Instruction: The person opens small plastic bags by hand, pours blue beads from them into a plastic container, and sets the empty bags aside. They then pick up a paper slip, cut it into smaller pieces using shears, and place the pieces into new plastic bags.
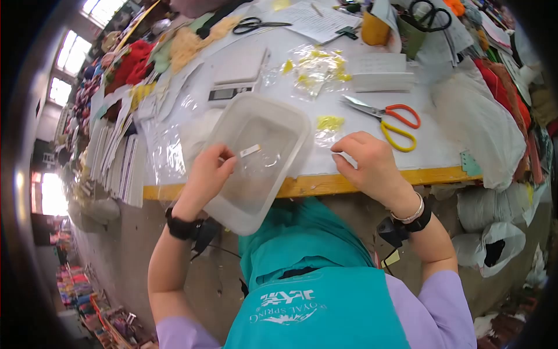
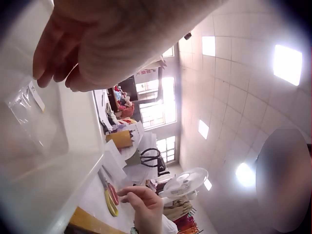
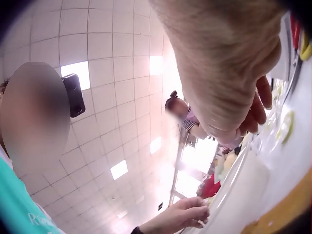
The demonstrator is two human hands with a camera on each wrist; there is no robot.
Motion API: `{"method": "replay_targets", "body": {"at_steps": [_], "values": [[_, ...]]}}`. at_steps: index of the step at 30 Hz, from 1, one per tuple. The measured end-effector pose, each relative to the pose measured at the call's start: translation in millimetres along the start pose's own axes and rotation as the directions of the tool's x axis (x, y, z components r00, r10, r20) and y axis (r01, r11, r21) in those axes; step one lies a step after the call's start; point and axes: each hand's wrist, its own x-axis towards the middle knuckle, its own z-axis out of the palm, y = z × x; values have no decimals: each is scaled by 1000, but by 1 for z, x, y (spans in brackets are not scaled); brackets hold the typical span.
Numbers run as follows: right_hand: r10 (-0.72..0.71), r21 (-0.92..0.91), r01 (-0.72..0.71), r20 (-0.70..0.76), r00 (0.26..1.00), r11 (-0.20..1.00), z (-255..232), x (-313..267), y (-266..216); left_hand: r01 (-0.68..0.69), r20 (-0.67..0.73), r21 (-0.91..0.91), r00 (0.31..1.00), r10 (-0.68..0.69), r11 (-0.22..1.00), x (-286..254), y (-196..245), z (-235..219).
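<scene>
My left hand (image 1: pixel 210 173) is over the near left side of a translucent plastic bin (image 1: pixel 237 216), fingers loosely bent and nothing seen between them. Inside the bin lies a small clear plastic bag (image 2: pixel 30 114) with a white label (image 1: pixel 250 150), close to the left fingertips. To the right of the bin, my right hand (image 1: pixel 367 161) hovers over the table's front part, thumb and forefinger apart with nothing seen between them. Just beyond it lies a small clear bag of yellow pieces (image 1: pixel 330 123).
Scissors with red and yellow handles (image 1: pixel 400 125) lie right of the hands. Behind are a digital scale (image 1: pixel 238 70), a spread of clear bags with yellow pieces (image 1: pixel 317 67), and a stack of white cards (image 1: pixel 381 72). The bin overhangs the wooden table edge (image 1: pixel 317 185).
</scene>
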Motion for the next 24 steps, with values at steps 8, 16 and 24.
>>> {"method": "replay_targets", "body": {"at_steps": [8, 16, 24], "values": [[-198, 1, 198, 65, 978, 980, 47, 35, -43, -164, -50, 427, 978, 204, 889, 18, -28, 34], [-251, -79, 273, 209, 945, 959, 86, 58, -51, -100, 70, 476, 995, 76, 874, 30, -19, 34], [-50, -271, 225, 531, 846, 936, 154, 88, -25, -125, 51, 397, 992, 114, 909, 23, -16, 33]]}}
